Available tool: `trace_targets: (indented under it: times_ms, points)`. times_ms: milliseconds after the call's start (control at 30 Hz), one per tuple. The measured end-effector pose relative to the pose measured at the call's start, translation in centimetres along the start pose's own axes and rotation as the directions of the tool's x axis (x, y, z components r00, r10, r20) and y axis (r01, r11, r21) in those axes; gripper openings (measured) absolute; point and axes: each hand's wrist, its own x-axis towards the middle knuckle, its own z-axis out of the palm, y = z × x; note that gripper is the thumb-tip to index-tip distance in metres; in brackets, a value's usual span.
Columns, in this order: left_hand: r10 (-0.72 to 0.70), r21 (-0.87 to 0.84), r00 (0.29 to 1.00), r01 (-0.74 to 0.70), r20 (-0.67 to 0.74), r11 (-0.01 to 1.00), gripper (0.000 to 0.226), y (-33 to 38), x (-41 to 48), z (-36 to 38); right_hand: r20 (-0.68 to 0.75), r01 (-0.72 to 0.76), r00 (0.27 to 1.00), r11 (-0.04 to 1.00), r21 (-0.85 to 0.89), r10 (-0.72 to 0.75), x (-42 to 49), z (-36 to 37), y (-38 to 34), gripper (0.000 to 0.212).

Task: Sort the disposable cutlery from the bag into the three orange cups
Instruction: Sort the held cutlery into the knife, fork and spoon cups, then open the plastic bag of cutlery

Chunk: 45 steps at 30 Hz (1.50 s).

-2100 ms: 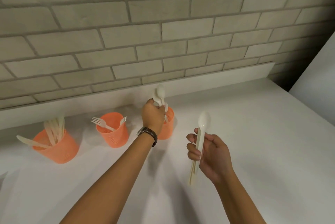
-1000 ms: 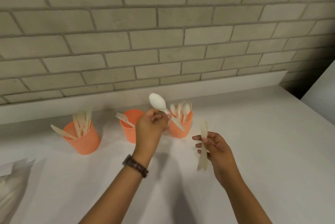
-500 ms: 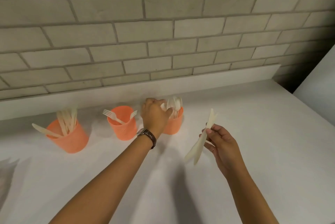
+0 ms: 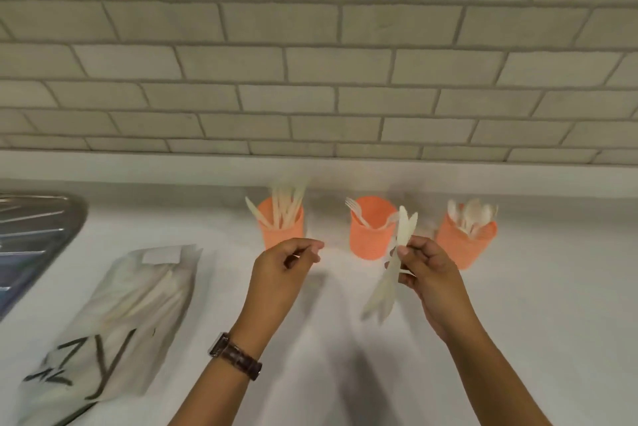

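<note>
Three orange cups stand in a row near the wall: the left cup (image 4: 282, 230) holds several knives, the middle cup (image 4: 370, 239) holds forks, the right cup (image 4: 462, 242) holds several spoons. My right hand (image 4: 429, 273) pinches two pale knives (image 4: 392, 267), blades up, in front of the middle cup. My left hand (image 4: 281, 270) hovers in front of the left cup with its fingers curled and nothing in them. The clear bag of cutlery (image 4: 114, 318) lies on the counter at the left.
A white counter (image 4: 552, 305) runs to a grey brick wall (image 4: 310, 63). The rim of a steel sink (image 4: 38, 239) shows at the far left. A watch (image 4: 234, 355) is on my left wrist.
My left hand dropped the spoon into the right cup and drew back left, empty. The view swung left, bringing the bag and sink into sight. My right hand still holds the knives.
</note>
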Motion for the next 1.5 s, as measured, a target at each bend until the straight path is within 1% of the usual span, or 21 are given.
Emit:
trace_targets:
  times_ms: [100, 233, 367, 467, 567, 633, 700, 767, 867, 933, 967, 1033, 1100, 1200, 1267, 1300, 1333, 1400, 1433, 1467, 1500]
  points:
    - [-0.012, 0.030, 1.000, 0.013, -0.026, 0.999, 0.017, -1.6, 0.5, -6.0, 0.008, 0.046, 0.999, 0.999, -0.021, -0.046, 1.5, 6.9, -0.1, 0.011]
    - [-0.017, 0.009, 0.998, 0.018, -0.062, 1.000, 0.017, -3.6, 1.0, -12.9, -0.038, 0.201, 0.979, 0.979, -0.035, -0.202, 5.3, 14.6, -1.6, 0.019]
    - [-0.030, -0.014, 0.998, 0.029, -0.062, 0.999, 0.018, -5.0, 1.2, -17.9, -0.103, 0.292, 0.943, 0.937, -0.190, -0.315, 9.2, 19.2, -1.4, 0.018]
    - [-0.039, -0.014, 0.996, 0.038, -0.083, 0.999, 0.018, -5.7, 1.4, -20.7, -0.118, 0.219, 0.953, 0.900, -0.377, -0.281, 10.8, 20.8, 1.1, 0.011]
    - [-0.029, 0.002, 0.994, 0.030, -0.104, 1.000, 0.019, -6.4, 1.1, -23.4, -0.144, 0.115, 0.965, 0.844, -0.524, -0.221, 10.9, 21.1, 3.5, 0.026]
    - [-0.038, 0.019, 0.993, 0.040, -0.111, 0.999, 0.020, -7.0, 0.9, -25.1, -0.188, 0.106, 0.949, 0.819, -0.564, -0.252, 10.0, 20.8, 3.9, 0.037]
    - [-0.060, 0.056, 0.990, 0.067, -0.128, 0.996, 0.020, -7.7, 0.4, -26.7, -0.194, 0.152, 0.924, 0.782, -0.604, -0.329, 8.3, 20.6, 4.0, 0.040]
    - [-0.085, 0.104, 0.982, 0.103, -0.166, 0.989, 0.020, -8.6, -0.3, -28.4, -0.145, 0.221, 0.913, 0.761, -0.611, -0.381, 5.8, 20.8, 4.4, 0.032]
    - [-0.143, 0.227, 0.969, 0.188, -0.199, 0.956, 0.014, -10.2, -2.0, -30.6, -0.037, 0.258, 0.933, 0.739, -0.622, -0.357, 1.6, 21.9, 6.2, 0.020]
    - [-0.176, 0.402, 0.970, 0.229, -0.166, 0.886, 0.009, -11.5, -3.3, -31.7, 0.014, 0.245, 0.954, 0.749, -0.615, -0.301, -1.1, 22.7, 7.9, 0.018]
    - [-0.211, 0.492, 0.968, 0.250, -0.133, 0.834, 0.011, -12.2, -4.0, -32.2, 0.028, 0.228, 0.964, 0.765, -0.602, -0.265, -2.3, 23.1, 8.7, 0.018]
    - [-0.350, 0.585, 0.934, 0.327, -0.078, 0.742, 0.037, -14.3, -5.5, -32.8, 0.044, 0.181, 0.981, 0.795, -0.579, -0.191, -4.3, 23.8, 10.1, 0.019]
    - [-0.498, 0.606, 0.865, 0.428, -0.060, 0.671, 0.072, -16.6, -7.3, -32.8, 0.050, 0.141, 0.989, 0.812, -0.567, -0.137, -5.8, 24.3, 11.5, 0.020]
    - [-0.599, 0.533, 0.798, 0.533, -0.061, 0.656, 0.113, -19.1, -9.3, -31.9, 0.070, 0.113, 0.994, 0.823, -0.557, -0.089, -7.5, 24.8, 12.7, 0.023]
    - [-0.643, 0.475, 0.763, 0.588, -0.059, 0.655, 0.111, -19.8, -10.0, -31.2, 0.077, 0.101, 0.995, 0.824, -0.557, -0.070, -8.3, 24.9, 13.1, 0.025]
    - [-0.643, 0.476, 0.761, 0.596, -0.080, 0.647, 0.098, -19.7, -10.1, -30.8, 0.076, 0.095, 0.995, 0.825, -0.557, -0.063, -8.6, 24.8, 13.2, 0.026]
    - [-0.604, 0.488, 0.786, 0.582, -0.132, 0.651, 0.075, -19.6, -9.9, -30.6, 0.075, 0.089, 0.996, 0.826, -0.557, -0.056, -8.8, 24.7, 13.2, 0.026]
    - [-0.378, 0.505, 0.887, 0.462, -0.266, 0.729, 0.027, -18.8, -9.4, -30.6, 0.074, 0.079, 0.996, 0.827, -0.557, -0.046, -9.0, 24.4, 13.0, 0.027]
    - [-0.193, 0.529, 0.933, 0.334, -0.304, 0.780, 0.023, -18.3, -9.0, -31.0, 0.072, 0.075, 0.997, 0.827, -0.558, -0.042, -9.0, 24.2, 12.9, 0.026]
    - [0.004, 0.600, 0.954, 0.186, -0.300, 0.778, 0.032, -17.8, -8.4, -31.5, 0.067, 0.071, 0.997, 0.826, -0.559, -0.041, -9.0, 23.9, 12.7, 0.026]
    - [0.185, 0.665, 0.942, 0.052, -0.281, 0.745, 0.035, -17.2, -7.7, -31.8, 0.058, 0.068, 0.997, 0.827, -0.557, -0.042, -9.0, 23.7, 12.5, 0.025]
